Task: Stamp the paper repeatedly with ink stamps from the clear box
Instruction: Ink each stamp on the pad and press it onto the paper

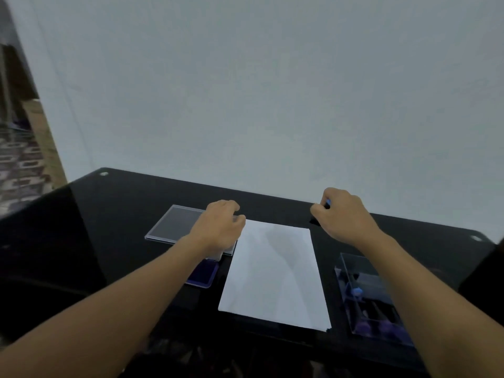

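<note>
Two paper (275,271) corners: right hand (343,216), fingers round a stamp (328,202); left hand (218,227) at lid (174,222) edge, grip unclear.

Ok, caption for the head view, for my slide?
Right hand holds a stamp beyond blank paper; left hand over clear lid.

1. Paper (272,276): white, blank, lies flat in the middle.
2. Box (344,271): clear, open on top, just right of the paper; holds stamps (356,291) with blue and purple knobs.
3. Stamp (328,202): blue top, pinched in the right hand (343,214) beyond the paper's far right corner.
</note>
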### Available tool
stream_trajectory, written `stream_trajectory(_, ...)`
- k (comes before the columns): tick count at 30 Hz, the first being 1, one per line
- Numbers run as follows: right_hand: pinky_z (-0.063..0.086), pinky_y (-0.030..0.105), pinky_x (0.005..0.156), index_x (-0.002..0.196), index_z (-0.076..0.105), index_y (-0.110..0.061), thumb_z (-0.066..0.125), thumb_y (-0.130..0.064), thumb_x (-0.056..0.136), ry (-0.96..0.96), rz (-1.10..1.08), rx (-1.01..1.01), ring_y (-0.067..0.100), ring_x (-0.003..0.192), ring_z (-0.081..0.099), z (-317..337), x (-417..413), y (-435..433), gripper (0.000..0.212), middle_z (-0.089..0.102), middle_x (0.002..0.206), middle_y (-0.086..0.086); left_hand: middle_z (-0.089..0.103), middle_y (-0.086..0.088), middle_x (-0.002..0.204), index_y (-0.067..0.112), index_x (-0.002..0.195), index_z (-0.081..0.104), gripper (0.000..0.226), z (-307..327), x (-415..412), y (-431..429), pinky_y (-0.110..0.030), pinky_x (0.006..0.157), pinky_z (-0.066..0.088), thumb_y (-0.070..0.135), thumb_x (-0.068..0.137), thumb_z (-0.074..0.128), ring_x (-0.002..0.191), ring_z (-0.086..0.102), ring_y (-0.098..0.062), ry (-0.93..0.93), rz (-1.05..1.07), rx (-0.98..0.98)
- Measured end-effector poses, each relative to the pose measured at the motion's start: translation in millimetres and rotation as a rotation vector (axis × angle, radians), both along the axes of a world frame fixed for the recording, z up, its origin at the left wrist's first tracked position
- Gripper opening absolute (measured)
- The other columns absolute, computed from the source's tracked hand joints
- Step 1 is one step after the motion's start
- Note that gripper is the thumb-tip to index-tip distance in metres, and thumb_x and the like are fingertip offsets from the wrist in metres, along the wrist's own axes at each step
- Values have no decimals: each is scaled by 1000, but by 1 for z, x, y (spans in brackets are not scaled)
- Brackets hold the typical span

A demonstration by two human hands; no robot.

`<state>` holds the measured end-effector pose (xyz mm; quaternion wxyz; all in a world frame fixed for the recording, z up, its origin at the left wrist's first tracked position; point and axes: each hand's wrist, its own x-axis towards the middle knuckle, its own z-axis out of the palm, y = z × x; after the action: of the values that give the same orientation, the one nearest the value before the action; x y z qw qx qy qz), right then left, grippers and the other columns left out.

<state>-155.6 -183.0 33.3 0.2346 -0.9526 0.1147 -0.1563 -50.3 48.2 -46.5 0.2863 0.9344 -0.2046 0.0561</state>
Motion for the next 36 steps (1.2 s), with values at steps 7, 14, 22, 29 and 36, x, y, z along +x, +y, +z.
stream_trajectory(7,39,27,54,90,56,-6,56,-23,93,42,73,59,14,59,48,-20,-3,50,17,58,71,-6,54,-5,135,13,132,53,41,-20,-17,60,-43,102,44,35,99,45,119,51,-21,62,103,-9)
stream_trajectory(14,43,34,59,84,51,-10,56,-25,92,126,166,63,18,65,51,-69,17,103,18,59,79,4,61,-5,117,11,111,62,26,-63,-19,121,-37,94,46,29,96,51,106,55,-22,117,260,-20)
stream_trajectory(22,43,29,53,81,45,-17,56,-28,91,230,289,70,16,71,56,-108,42,152,19,58,84,1,52,-6,143,13,132,57,50,-100,-8,157,-44,113,33,40,93,43,136,41,-23,82,331,113)
stream_trajectory(29,41,19,51,79,40,-26,54,-27,98,265,349,54,15,82,59,-121,60,164,23,59,100,-1,24,-2,162,21,150,37,53,-124,-7,155,-46,122,8,42,101,39,151,13,-21,66,378,135)
stream_trajectory(36,52,27,62,82,38,-29,52,-30,100,259,399,-29,22,96,60,-128,68,176,23,64,122,9,24,0,162,23,150,35,54,-129,-9,154,-47,123,7,44,100,33,151,13,-20,15,389,196)
